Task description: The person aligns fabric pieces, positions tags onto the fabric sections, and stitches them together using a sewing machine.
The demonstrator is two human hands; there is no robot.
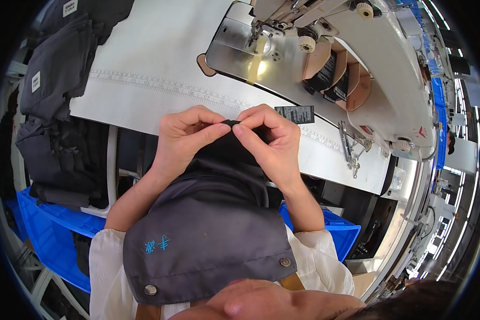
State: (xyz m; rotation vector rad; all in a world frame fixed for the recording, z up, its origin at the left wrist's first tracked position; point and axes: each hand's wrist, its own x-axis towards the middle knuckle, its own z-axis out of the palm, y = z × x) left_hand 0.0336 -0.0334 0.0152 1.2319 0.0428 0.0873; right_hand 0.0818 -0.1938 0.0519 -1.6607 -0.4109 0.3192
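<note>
A piece of black fabric (226, 146) hangs between my hands at the near edge of the white sewing table, in front of a dark apron. My left hand (186, 136) pinches its top edge between thumb and index finger. Right beside it, my right hand (272, 141) pinches the same edge, the two thumbs almost touching. Where the fabric's lower end lies against the apron, I cannot tell one dark cloth from the other. A black printed label (296, 114) lies on the table just past my right hand.
A sewing machine (378, 64) stands at the back right, with a divided cardboard holder (338, 74) of black labels beside it. Scissors (345, 141) lie at the right. Dark garments (53, 69) are stacked at the left. Blue bins (53, 229) flank me below the table.
</note>
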